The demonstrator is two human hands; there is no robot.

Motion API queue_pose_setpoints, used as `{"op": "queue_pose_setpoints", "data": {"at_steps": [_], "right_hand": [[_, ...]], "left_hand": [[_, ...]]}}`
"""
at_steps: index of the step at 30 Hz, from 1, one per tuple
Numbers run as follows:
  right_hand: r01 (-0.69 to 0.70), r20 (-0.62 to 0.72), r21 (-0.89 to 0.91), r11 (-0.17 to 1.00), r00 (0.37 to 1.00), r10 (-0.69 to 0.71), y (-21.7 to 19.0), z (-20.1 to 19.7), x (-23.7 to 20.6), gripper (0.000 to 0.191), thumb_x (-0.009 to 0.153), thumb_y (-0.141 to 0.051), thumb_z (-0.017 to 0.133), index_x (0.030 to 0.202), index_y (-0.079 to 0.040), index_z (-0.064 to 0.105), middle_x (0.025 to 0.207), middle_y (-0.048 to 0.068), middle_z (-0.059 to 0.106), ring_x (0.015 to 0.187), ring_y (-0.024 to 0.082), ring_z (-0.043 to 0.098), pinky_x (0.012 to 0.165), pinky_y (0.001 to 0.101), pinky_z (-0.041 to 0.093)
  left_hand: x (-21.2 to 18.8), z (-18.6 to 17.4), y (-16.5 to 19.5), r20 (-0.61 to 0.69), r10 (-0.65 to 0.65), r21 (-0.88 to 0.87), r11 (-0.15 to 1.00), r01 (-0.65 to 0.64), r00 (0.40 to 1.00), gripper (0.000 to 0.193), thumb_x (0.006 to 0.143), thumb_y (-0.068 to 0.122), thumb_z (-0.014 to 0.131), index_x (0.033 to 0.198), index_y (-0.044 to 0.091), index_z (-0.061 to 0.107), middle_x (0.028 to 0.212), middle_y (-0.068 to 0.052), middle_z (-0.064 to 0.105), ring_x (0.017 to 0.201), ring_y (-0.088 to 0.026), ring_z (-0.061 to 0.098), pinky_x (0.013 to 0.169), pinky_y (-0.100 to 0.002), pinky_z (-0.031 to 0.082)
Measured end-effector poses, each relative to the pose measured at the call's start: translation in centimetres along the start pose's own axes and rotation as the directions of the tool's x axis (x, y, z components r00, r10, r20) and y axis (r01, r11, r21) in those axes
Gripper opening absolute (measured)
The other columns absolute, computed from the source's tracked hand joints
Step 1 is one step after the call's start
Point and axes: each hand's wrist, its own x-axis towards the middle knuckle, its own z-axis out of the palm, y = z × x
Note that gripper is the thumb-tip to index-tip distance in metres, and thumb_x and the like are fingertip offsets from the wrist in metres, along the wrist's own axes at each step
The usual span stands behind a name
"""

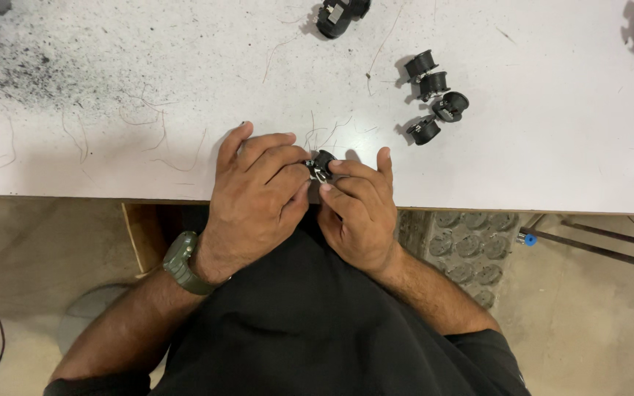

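At table's edge — small black round part [322, 164], metal clip showing — pinched between left hand [258, 194] and right hand [357, 213].

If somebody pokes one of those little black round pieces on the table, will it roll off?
Probably a bit. The four small black parts look like short drums, and some lie on their sides, so those may roll a little. They seem light and stiff, like hard plastic. The white table looks flat, so a gentle poke likely won't send one far.
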Motion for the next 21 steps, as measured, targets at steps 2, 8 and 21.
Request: {"op": "queue_pose_setpoints", "data": {"at_steps": [2,8,21], "right_hand": [[-0.015,0.001,0.036,0.999,1.0,0.015,-0.1,-0.3,0.3,0.032,0.089,0.011,0.078,0.108,-0.007,0.06,0.099,0.007,0.065,0.118,0.026,0.067,0.132,0.0552,0.02],[-0.136,-0.036,-0.098,0.986,0.99,0.133,-0.2,-2.3,1.8,0.03,0.086,-0.008,0.081,0.114,-0.008,0.068,0.1,0.009,0.056,0.118,0.031,0.058,0.129,0.0594,0.009],[-0.035,-0.101,-0.109,0.993,0.995,0.024,0.7,-2.1,0.5,0.042,0.08,-0.031,0.092,0.111,-0.011,0.073,0.097,0.003,0.052,0.12,0.028,0.056,0.129,0.0634,0.004]], "left_hand": [[0.0,-0.3,0.0,-0.013,-0.004,-0.006,1.0,0.004,1.0,0.012,0.091,0.009,0.077,0.101,0.009,0.071,0.121,-0.002,0.068,0.131,-0.023,0.057,0.126,-0.052,0.028],[0.3,-0.9,-0.3,-0.094,-0.089,0.014,0.996,0.091,0.992,0.014,0.094,0.009,0.075,0.106,0.005,0.07,0.132,-0.01,0.06,0.139,-0.03,0.051,0.127,-0.055,0.024],[0.7,-2.1,0.4,0.038,-0.116,-0.22,0.968,0.121,0.993,0.014,0.097,0.013,0.069,0.108,0.006,0.074,0.141,-0.013,0.061,0.149,-0.034,0.04,0.127,-0.057,0.018]]}}
